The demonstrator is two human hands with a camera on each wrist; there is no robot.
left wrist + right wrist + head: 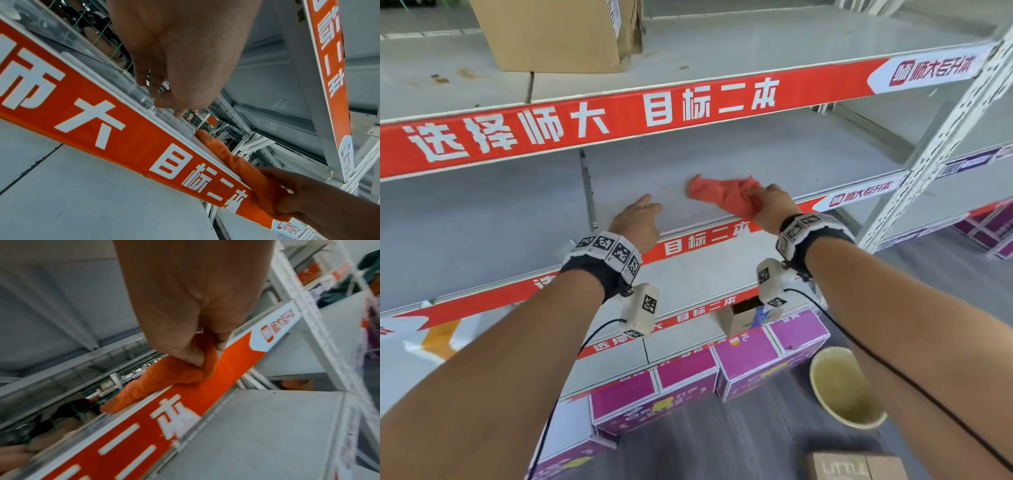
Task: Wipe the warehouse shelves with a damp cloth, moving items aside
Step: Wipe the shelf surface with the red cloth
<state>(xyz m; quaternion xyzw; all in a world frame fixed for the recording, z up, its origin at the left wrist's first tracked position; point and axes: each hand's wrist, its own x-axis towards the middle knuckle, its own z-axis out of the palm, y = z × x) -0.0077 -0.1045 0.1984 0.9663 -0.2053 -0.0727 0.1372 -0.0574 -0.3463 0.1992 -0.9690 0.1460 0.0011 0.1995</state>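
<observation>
Warehouse: tiered metal shelving [756,164], stacked cartons [688,380].

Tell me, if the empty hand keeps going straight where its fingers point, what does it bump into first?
Probably nothing soon. The left hand points along the bare shelf; the orange cloth lies off to its right. Depth is unclear.

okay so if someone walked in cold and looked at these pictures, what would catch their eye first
Probably the red banner with white lettering along the upper shelf edge. Next, the orange-red cloth bunched on the grey shelf below, gripped by the right hand, while the left hand reaches in open beside it.
</observation>
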